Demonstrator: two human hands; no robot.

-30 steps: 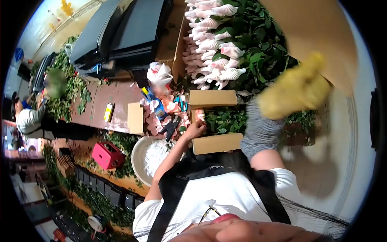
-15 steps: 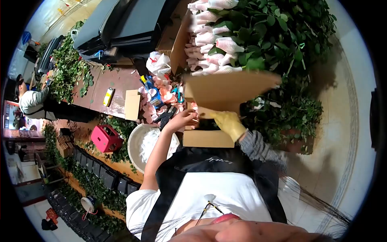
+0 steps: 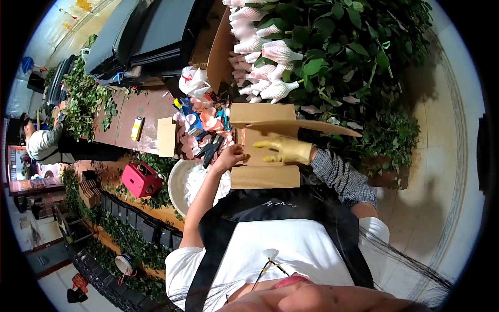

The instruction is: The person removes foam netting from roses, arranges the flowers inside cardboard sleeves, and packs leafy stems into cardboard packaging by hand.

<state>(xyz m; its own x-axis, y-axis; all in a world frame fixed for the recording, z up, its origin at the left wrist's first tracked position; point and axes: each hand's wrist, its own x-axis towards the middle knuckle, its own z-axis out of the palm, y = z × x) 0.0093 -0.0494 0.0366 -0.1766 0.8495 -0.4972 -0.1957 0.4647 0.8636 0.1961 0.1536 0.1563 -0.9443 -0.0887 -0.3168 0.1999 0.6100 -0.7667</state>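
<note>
A piece of cardboard with an upper flap and a lower flap lies in front of my chest. My right hand, in a yellow glove, rests on its middle panel with the fingers spread. Another thin cardboard sheet stands up just behind the glove. My bare left hand is at the panel's left edge, fingers curled together; what they pinch is too small to tell. A little pink shows beside that edge. Pink petals lie left of the cardboard, next to a black tool.
Net-wrapped flowers with leafy stems fill the top. A white tub stands at lower left, near a pink stool. Black bins sit at upper left. A co-worker is at far left.
My right hand has come down from the far right onto the cardboard. The raised sheet has swung back, and the leaves between the flaps are now covered by cardboard. My left hand shifted slightly left.
</note>
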